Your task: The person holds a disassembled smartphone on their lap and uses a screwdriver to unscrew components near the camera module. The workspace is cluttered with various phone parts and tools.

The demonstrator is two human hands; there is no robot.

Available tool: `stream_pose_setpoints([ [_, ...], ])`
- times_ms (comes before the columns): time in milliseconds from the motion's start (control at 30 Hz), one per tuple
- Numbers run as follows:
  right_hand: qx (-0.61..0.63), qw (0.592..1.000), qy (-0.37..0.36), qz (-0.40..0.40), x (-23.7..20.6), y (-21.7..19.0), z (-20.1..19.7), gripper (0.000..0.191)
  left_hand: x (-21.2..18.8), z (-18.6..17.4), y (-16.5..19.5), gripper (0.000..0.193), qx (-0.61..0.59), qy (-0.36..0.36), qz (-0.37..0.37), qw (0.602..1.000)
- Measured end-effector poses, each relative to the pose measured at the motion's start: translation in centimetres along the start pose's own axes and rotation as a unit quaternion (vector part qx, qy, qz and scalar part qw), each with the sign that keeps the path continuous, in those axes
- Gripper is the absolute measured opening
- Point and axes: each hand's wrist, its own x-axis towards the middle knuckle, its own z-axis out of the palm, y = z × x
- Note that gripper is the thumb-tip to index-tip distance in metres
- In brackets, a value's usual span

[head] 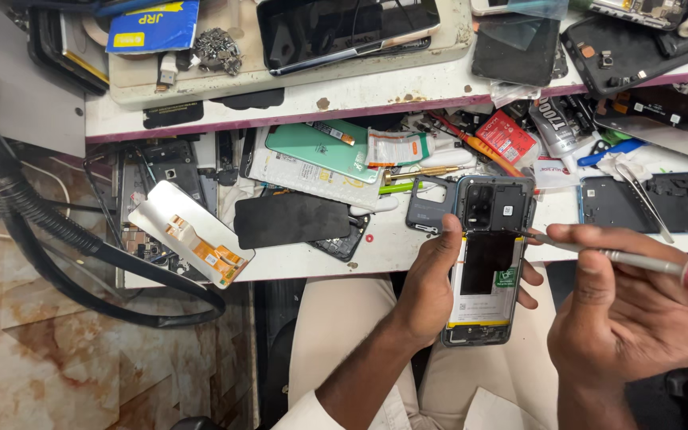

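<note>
Left hand (430,291): fingers closed around an opened phone (486,259) with back cover removed, thumb along its left edge, fingertips showing past the right edge. Phone held upright above the lap, its top end overlapping the front edge of the table (408,239); battery and camera module exposed.

Right hand (627,306): fingers pinched on a slim screwdriver (615,256) (silver shaft, pink end cap), tip touching the phone's right edge just below the camera module.

Near the phone on the table: grey phone frame part (428,205) just left of it, black screen panel (292,220) further left, white display panel with orange flex cable (189,231) overhanging the table edge. Right: another opened phone body (682,203) with tweezers (645,199) across it. Behind: green back cover (324,147), glue tube (408,149), red packet (507,137).
</note>
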Motion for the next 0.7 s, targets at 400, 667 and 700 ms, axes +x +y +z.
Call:
stream_pose_setpoints([
  [400, -0.011, 1.000, -0.004, 0.026, 0.18, -0.24, -0.03, 0.052, -0.03, -0.35, -0.74, 0.084, -0.017, 0.010, 0.003, 1.000],
  [667, 0.013, 0.999, -0.028, 0.022, 0.72, -0.57, -0.13, 0.054, -0.05, -0.56, -0.72, 0.085, -0.030, 0.004, -0.012, 0.999],
  [700, 0.015, 0.999, -0.028, 0.023, 0.76, -0.50, -0.16, 0.054, -0.13, -0.52, -0.77, 0.085, -0.024, 0.018, -0.017, 0.999],
])
